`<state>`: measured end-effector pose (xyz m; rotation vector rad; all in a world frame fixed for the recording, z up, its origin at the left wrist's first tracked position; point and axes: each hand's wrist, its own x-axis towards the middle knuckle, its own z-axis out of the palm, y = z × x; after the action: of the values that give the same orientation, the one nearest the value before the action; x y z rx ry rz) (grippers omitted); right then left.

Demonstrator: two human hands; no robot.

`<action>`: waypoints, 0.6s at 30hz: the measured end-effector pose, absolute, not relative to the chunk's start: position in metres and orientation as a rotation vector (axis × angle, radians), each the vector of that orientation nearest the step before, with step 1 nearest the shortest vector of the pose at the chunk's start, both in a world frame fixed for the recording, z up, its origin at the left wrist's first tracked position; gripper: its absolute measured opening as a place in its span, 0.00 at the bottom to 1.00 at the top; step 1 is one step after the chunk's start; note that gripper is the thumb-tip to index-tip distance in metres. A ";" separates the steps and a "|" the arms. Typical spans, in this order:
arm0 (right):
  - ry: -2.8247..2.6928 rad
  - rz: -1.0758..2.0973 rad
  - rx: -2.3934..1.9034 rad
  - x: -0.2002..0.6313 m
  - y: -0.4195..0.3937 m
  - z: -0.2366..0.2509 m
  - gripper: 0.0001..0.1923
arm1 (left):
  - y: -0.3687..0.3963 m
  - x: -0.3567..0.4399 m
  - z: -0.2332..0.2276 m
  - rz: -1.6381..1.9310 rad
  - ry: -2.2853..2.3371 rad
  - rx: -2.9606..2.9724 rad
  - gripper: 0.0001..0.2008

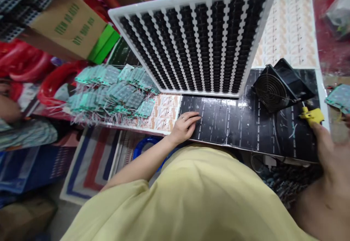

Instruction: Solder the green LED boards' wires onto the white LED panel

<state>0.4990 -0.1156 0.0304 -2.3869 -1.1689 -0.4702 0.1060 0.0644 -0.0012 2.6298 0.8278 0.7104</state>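
While the left hand (186, 124) lies flat on glossy black sheeting (246, 124), the right hand (332, 153) pinches a yellow plastic tool (312, 116).

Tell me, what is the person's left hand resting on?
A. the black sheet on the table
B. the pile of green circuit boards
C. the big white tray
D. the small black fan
A: the left hand lies flat, fingers spread, on the black sheet, apart from the green circuit boards, the fan and the white tray.
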 end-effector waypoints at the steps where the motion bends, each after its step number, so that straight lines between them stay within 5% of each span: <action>1: -1.209 -0.500 -2.428 0.508 -0.126 0.019 0.49 | 0.063 0.106 -0.003 0.690 0.867 2.618 0.14; 7: -1.146 -0.473 -2.478 0.531 -0.151 -0.025 0.31 | 0.065 0.108 -0.007 0.683 0.957 2.578 0.14; 18: -0.977 -0.488 -2.419 0.485 -0.206 -0.014 0.20 | 0.067 0.111 -0.003 0.645 0.884 2.595 0.13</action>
<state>0.4852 -0.2063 -0.0136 -2.4188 -0.9773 -0.4880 0.1111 0.0672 -0.0032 2.5954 0.8837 0.6448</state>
